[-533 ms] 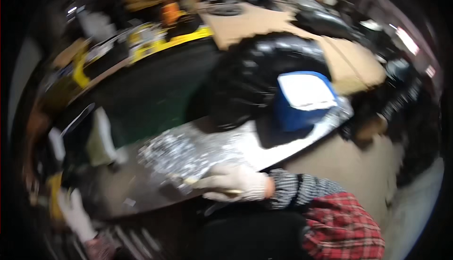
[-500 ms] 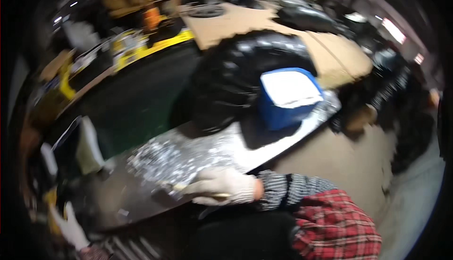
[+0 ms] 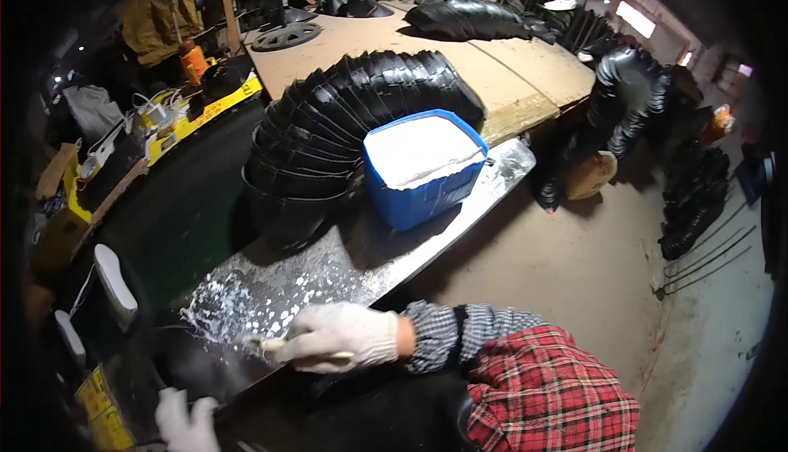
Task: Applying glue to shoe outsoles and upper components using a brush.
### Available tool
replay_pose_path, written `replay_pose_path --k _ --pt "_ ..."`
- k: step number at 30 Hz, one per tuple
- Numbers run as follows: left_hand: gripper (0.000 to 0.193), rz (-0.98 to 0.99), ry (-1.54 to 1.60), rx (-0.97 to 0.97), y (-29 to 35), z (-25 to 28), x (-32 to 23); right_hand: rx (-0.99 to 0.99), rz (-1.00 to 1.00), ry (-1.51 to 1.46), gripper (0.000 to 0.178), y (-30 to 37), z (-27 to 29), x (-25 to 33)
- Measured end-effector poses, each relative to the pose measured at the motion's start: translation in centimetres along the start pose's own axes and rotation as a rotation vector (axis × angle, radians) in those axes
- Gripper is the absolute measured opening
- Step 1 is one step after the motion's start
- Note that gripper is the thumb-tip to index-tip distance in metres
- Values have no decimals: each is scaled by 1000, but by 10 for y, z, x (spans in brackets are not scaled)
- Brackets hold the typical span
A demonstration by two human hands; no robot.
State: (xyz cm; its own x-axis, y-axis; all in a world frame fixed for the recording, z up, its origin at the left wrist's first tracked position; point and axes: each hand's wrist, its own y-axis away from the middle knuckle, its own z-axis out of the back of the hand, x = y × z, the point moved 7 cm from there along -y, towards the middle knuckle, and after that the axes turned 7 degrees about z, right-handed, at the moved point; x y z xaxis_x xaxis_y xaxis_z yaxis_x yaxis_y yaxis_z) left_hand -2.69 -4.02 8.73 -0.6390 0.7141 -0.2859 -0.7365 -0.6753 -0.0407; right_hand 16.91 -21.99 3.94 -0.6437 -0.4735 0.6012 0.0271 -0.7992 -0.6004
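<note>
In my right hand (image 3: 336, 339), which wears a white knit glove, is a slim pale-handled tool (image 3: 271, 344), maybe a brush; its working end is hard to make out. The tip is over a dark metal board (image 3: 320, 275) spattered with white paste (image 3: 222, 308). My left hand (image 3: 187, 421), also gloved, is low at the board's near left end, fingers apart and holding nothing. Beyond the right hand a blue tub (image 3: 419, 197) filled with a white substance (image 3: 423, 152) stands on the board. Against it curves a row of nested glossy black pieces (image 3: 353, 115).
White-soled shoes (image 3: 115, 279) lie at the left, above a yellow carton (image 3: 103, 411). A tan tabletop (image 3: 369, 37) behind holds a dark ring-shaped disc (image 3: 286, 36) and more black stacks (image 3: 468, 18). To the right are a cardboard box (image 3: 591, 177) and several thin rods (image 3: 710, 259).
The view has swung right, so the tub and board appear farther left. My right hand keeps the tool over the paste; my left hand has come inward, closer to the board's near edge.
</note>
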Motion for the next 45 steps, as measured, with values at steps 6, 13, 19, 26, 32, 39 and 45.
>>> replay_pose_path --k 6,13,19,26,32,39,45 --pt "42 169 525 -255 -5 3 40 -1029 -321 -147 42 94 199 19" --pt "59 258 -160 74 -81 -29 84 -621 -596 617 19 101 274 3" --pt "25 347 1244 -432 -1 -65 146 -739 -413 697 13 129 260 24" --pt "20 533 1574 235 47 -137 39 -843 -234 230 23 64 157 23" --pt "23 615 1635 67 56 -163 57 -166 230 18 24 -105 6 31" --pt "31 362 1536 -318 58 -119 68 -283 -498 -412 24 -22 -3 -58" --pt "33 425 2032 -65 35 -125 44 -392 -255 -231 25 -112 10 -31"
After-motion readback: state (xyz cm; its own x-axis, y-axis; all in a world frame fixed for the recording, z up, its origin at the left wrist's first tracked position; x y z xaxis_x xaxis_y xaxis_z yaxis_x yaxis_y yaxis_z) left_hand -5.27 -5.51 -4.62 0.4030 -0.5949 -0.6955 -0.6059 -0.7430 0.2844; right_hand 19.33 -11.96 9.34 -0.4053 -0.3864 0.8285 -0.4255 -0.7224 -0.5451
